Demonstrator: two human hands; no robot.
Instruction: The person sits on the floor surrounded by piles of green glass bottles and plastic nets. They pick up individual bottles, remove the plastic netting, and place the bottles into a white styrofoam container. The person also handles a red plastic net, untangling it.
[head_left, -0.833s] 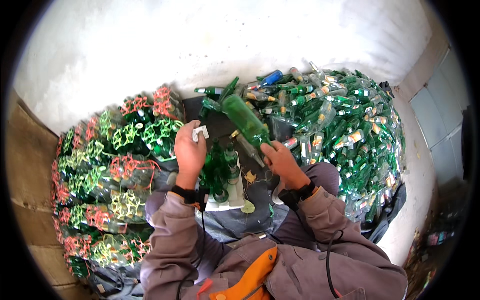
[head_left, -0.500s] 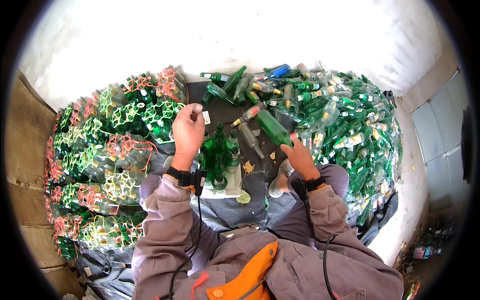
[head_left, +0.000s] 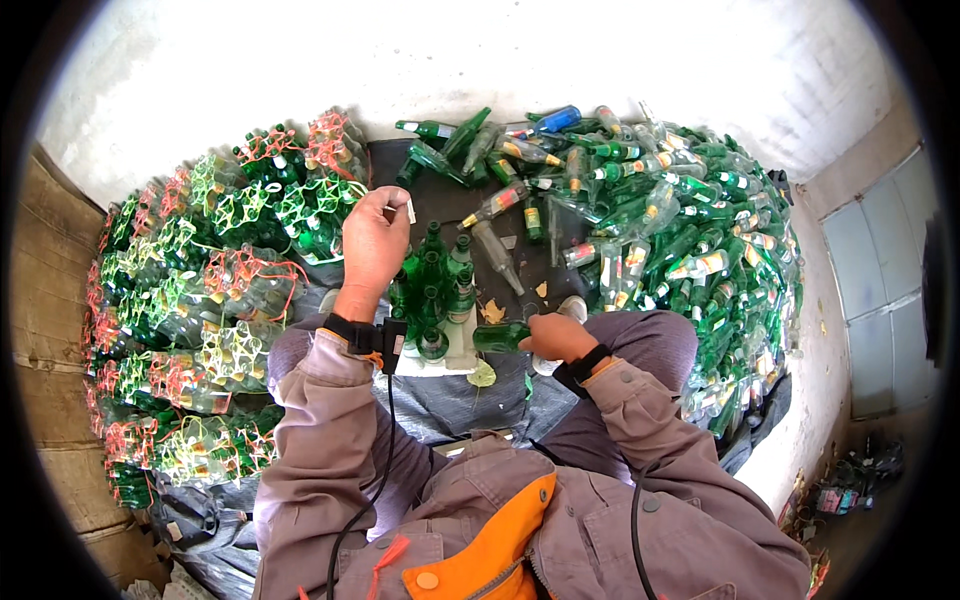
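My right hand (head_left: 562,336) is wrapped round the neck end of a green glass bottle (head_left: 498,338). The bottle lies sideways in the air, its base pointing left, close by a group of upright green bottles (head_left: 432,275). That group stands on a white base (head_left: 458,360) between my knees. Beyond it and to the left, my left hand (head_left: 376,240) is raised with thumb and fingers pinched on a small white label (head_left: 410,211). A clear bottle (head_left: 497,252) and a bottle with a red and yellow label (head_left: 496,204) lie on the dark sheet in front.
To the right rises a large heap of loose bottles (head_left: 690,260), mostly green. Stacked bundles of bottles (head_left: 240,280) tied with red and light-green strapping line the left. A white wall (head_left: 480,60) closes off the back; dry leaves (head_left: 492,312) lie on the dark sheet (head_left: 440,200).
My right hand has brought the green bottle left and nearer to me, turning it sideways beside the upright bottles. The left hand stays nearly in place; its label has turned more edge-on.
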